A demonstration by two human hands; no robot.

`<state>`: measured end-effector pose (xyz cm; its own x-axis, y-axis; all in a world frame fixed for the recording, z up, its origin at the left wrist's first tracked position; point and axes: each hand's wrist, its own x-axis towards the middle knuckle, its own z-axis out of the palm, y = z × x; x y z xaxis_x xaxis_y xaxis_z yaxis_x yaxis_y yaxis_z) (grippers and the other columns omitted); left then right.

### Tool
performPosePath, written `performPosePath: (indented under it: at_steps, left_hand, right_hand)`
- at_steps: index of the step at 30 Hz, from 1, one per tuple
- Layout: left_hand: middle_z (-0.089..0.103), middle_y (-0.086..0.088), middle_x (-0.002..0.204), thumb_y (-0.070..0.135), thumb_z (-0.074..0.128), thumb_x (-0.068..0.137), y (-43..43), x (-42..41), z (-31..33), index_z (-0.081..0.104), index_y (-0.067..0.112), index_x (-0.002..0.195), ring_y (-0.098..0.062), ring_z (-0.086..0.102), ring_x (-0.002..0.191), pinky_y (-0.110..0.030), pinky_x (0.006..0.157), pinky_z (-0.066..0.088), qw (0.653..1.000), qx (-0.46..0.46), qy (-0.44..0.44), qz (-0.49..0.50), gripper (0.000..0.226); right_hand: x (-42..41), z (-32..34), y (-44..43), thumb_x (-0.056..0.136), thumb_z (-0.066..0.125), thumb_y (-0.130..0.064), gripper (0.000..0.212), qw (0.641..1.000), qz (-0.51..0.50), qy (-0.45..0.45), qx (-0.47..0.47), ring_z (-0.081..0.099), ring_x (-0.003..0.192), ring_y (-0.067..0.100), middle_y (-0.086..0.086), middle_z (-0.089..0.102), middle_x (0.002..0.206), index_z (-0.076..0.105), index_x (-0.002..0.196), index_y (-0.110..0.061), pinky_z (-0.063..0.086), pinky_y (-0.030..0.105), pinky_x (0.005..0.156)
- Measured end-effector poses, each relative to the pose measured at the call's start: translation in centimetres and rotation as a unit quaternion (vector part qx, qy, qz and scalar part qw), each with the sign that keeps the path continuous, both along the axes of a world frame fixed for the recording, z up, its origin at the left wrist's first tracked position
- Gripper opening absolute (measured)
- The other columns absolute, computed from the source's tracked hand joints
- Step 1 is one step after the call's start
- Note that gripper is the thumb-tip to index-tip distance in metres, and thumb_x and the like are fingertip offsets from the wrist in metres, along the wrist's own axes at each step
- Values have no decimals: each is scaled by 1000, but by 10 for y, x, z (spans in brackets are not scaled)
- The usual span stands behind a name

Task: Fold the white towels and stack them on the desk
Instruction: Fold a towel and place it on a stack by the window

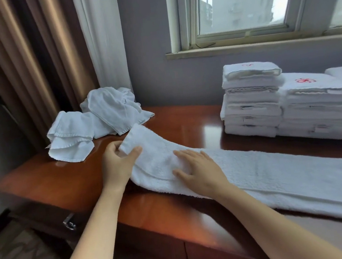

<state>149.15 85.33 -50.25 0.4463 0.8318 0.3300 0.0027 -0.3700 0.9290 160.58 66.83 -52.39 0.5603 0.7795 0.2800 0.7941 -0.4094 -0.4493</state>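
Towel strip (267,178) in work lies on the desk (171,212), already narrowed lengthwise into a long band. Its long axis runs from the left end, directly ahead of the person, across the desk to the right and past the frame edge; the far end is not visible. The left end is raised off the desk surface.

Left hand (117,160) pinches the corner of the raised end between thumb and curled fingers. Right hand (199,172) lies flat on the band just right of the raised part, fingers straight and spread, pressing the cloth down. It grips nothing.

Probable step: a crosswise fold. All free length lies to the right of both hands, so the held end must travel rightward along the long axis. The left hand would carry the end. The right hand, nearer the bulk, would anchor the fold line.

Folded stacks (252,101) stand at the back right of the desk, well apart from both hands, under the window (236,2). Unfolded towels (101,120) lie heaped at the back left, near the left hand, beside the curtain (29,49).
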Motion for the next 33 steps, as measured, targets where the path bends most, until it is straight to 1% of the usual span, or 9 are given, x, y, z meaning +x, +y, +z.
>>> performPosePath:
  at_steps: [2, 5, 9, 13, 16, 19, 23, 28, 33]
  left_hand:
    - [65, 3, 104, 15, 84, 75, -18, 7, 18, 56, 17, 108, -9, 63, 96, -24, 82, 50, 998, 21, -41, -39, 43]
    - [59, 16, 108, 14, 82, 77, -53, 20, 41, 53, 24, 111, 5, 58, 102, -11, 82, 47, 989, 94, -43, -102, 47]
    - [61, 13, 103, 27, 83, 76, -108, 39, 56, 52, 31, 116, -1, 61, 95, -10, 69, 47, 974, 129, 13, -186, 51]
    - [68, 9, 97, 55, 76, 67, -147, 57, 62, 47, 32, 124, -3, 66, 93, -18, 72, 49, 946, 97, 70, -301, 68]
    - [74, 6, 98, 58, 59, 77, -168, 68, 58, 49, 26, 121, -8, 70, 93, -20, 72, 54, 919, 17, 41, -393, 56]
    - [73, 5, 98, 40, 47, 92, -180, 80, 48, 55, 28, 114, -10, 68, 96, -31, 82, 53, 941, 48, 29, -334, 26]
    - [60, 13, 128, 41, 37, 100, -177, 93, 29, 54, 35, 125, -7, 55, 116, -37, 96, 47, 936, 192, 171, -240, 31]
    - [24, 2, 161, 49, 24, 102, -183, 109, -4, 29, 30, 152, -15, 12, 150, -40, 121, 10, 823, 372, 362, -232, 54]
    - [4, -2, 165, 66, 8, 92, -186, 117, -24, 12, 35, 156, -20, -5, 152, -46, 122, -6, 761, 445, 422, -211, 71]
  right_hand:
    - [-2, 11, -5, 95, 53, -49, 59, 986, 20, 149, 77, 38, 136, 5, -13, 46, 148, 36, 150, -34, 29, 34, 115]
    - [-1, 42, -19, 92, 59, -52, 59, 875, 50, 421, 234, 59, 118, 6, -7, 57, 137, 42, 145, -33, 45, 33, 103]
    - [20, 77, -59, 92, 54, -55, 41, 779, 126, 546, 281, 67, 109, 20, 5, 68, 121, 62, 121, -26, 55, 44, 90]
    - [38, 80, -102, 91, 60, -45, 44, 809, 106, 518, 255, 65, 114, 25, 10, 69, 121, 64, 122, -14, 54, 43, 92]
    - [49, 70, -129, 88, 59, -13, 27, 829, 21, 477, 290, 71, 95, 23, 9, 72, 105, 69, 114, -12, 57, 35, 73]
    - [55, 59, -150, 77, 47, 5, 32, 831, -68, 452, 317, 69, 78, 23, 11, 68, 87, 69, 99, -4, 55, 33, 64]
    - [52, 52, -167, 59, 48, -10, 23, 846, -153, 403, 315, 45, 66, 26, 11, 45, 73, 52, 82, -5, 38, 34, 59]
    - [56, 41, -187, 81, 48, -4, 65, 860, -239, 388, 229, 46, 46, 6, 1, 53, 88, 32, 140, -26, 33, 17, 36]
    - [56, 40, -200, 84, 53, -19, 79, 935, -290, 195, 55, 59, 91, 19, 5, 44, 127, 16, 154, -23, 47, 30, 67]
